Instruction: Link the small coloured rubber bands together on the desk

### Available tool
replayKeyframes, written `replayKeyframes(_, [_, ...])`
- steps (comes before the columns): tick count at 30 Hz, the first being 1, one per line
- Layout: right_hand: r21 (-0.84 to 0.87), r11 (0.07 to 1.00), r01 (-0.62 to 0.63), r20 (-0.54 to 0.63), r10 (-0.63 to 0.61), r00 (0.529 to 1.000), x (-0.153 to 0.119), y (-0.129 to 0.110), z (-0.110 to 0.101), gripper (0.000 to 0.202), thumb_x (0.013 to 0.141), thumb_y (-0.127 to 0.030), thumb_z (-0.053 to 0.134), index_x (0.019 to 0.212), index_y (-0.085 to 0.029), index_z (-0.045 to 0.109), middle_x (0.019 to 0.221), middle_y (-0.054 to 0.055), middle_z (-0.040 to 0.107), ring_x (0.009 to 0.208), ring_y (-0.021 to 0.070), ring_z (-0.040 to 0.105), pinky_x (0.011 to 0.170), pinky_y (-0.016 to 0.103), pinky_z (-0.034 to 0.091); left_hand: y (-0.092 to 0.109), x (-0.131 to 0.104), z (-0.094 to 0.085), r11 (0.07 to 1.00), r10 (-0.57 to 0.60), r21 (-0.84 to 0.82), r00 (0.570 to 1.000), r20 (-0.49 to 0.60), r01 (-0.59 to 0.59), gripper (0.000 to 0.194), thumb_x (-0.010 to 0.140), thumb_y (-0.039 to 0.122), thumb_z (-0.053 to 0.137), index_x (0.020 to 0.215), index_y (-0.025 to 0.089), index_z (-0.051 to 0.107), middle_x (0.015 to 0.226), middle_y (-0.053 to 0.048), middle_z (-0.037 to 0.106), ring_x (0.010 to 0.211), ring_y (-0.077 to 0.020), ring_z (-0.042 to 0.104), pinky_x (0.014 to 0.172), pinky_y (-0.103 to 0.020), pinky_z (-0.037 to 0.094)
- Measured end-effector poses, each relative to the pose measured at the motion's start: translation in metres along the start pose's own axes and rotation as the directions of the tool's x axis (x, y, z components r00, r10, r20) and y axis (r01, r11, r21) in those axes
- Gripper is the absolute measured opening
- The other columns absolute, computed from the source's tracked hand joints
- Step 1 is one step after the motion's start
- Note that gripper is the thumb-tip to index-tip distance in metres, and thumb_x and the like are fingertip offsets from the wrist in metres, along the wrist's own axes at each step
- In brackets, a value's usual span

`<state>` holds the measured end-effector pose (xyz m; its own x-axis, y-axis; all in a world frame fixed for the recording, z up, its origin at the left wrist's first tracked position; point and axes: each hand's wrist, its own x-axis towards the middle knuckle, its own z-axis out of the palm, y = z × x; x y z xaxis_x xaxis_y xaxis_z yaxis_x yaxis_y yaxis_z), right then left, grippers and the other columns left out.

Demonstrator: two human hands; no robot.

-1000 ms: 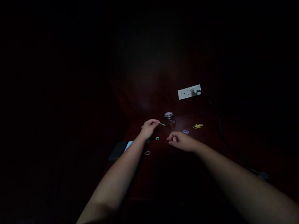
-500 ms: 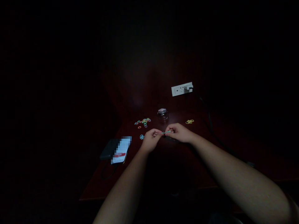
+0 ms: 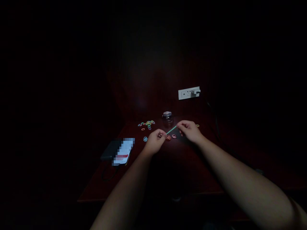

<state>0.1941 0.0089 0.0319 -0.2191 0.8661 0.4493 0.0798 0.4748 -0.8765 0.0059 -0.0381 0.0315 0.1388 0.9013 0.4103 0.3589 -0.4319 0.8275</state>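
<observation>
A green band (image 3: 171, 130) is stretched taut between my two hands above the dark red table. My left hand (image 3: 155, 140) pinches its lower left end, and my right hand (image 3: 189, 130) pinches the upper right end. Under the band lie orange-red bands (image 3: 168, 137) and a small pink group (image 3: 174, 136). Blue bands (image 3: 145, 139) rest just left of my left hand. Farther back is a pile of mixed-colour bands (image 3: 149, 124). A yellow band (image 3: 197, 125) shows partly behind my right hand.
A lidded clear jar (image 3: 167, 118) stands behind my hands. At the left lie a lit phone (image 3: 123, 152) and a dark flat object (image 3: 110, 150) with a cable. A wall socket (image 3: 189, 93) holds a white plug. The table's front edge (image 3: 96, 201) is visible.
My hands have moved apart, the right one up and to the right, stretching the green band. The orange-red and pink bands beneath have come into view, while most yellow bands are now hidden.
</observation>
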Motion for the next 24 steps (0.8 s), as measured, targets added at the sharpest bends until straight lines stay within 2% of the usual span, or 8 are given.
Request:
replayKeyframes(3, [0.005,1.000,0.004,-0.041,-0.003,0.999,0.000,0.001,0.000,0.027,0.073,-0.042,0.059,0.069,-0.015,0.056,0.048,-0.004,0.050,0.041,0.0085,0.045,0.041,0.021,0.034,0.000,0.000,-0.001,1.000,0.013,0.018,0.999,-0.031,-0.013,0.009,0.076,0.021,0.054,0.073,0.014,0.057,0.069,-0.003,0.063,0.063,-0.0115,0.057,0.058,-0.021,0.043])
replayKeyframes(10, [0.016,0.999,-0.033,0.160,0.030,0.987,-0.008,-0.006,0.012,0.030,0.068,-0.042,0.064,0.067,-0.013,0.057,0.052,-0.001,0.056,0.041,0.0065,0.044,0.041,0.019,0.032,-0.005,-0.001,0.001,0.999,0.037,0.034,0.999,-0.010,-0.037,0.009,0.076,0.022,0.056,0.076,0.013,0.058,0.071,-0.003,0.063,0.065,-0.0110,0.056,0.059,-0.020,0.043])
replayKeyframes(15, [-0.010,0.999,-0.047,0.222,0.048,0.974,-0.011,-0.011,0.015,0.031,0.068,-0.042,0.065,0.067,-0.013,0.058,0.045,-0.004,0.050,0.040,0.0064,0.043,0.040,0.019,0.030,-0.007,-0.001,0.004,0.998,0.061,0.019,0.996,0.064,-0.062,0.019,0.077,0.026,0.058,0.088,0.013,0.062,0.083,-0.007,0.065,0.074,-0.0133,0.059,0.063,-0.022,0.044])
replayKeyframes(19, [-0.027,0.998,-0.050,0.242,0.055,0.969,-0.011,-0.013,0.015,0.030,0.069,-0.043,0.064,0.067,-0.013,0.058,0.044,-0.004,0.048,0.041,0.0064,0.041,0.041,0.019,0.029,-0.007,-0.001,0.004,0.995,0.084,0.046,0.992,0.089,-0.088,0.021,0.077,0.031,0.058,0.087,0.013,0.064,0.082,-0.006,0.066,0.072,-0.0131,0.059,0.061,-0.021,0.044])
replayKeyframes(24, [-0.030,0.999,-0.044,0.232,0.050,0.971,-0.011,-0.011,0.016,0.031,0.068,-0.043,0.064,0.068,-0.013,0.057,0.045,-0.004,0.048,0.041,0.0064,0.041,0.041,0.019,0.029,-0.007,0.000,0.001,0.983,0.133,0.117,0.989,0.057,-0.139,0.021,0.078,0.032,0.058,0.085,0.015,0.068,0.084,-0.006,0.065,0.071,-0.0128,0.057,0.062,-0.022,0.044])
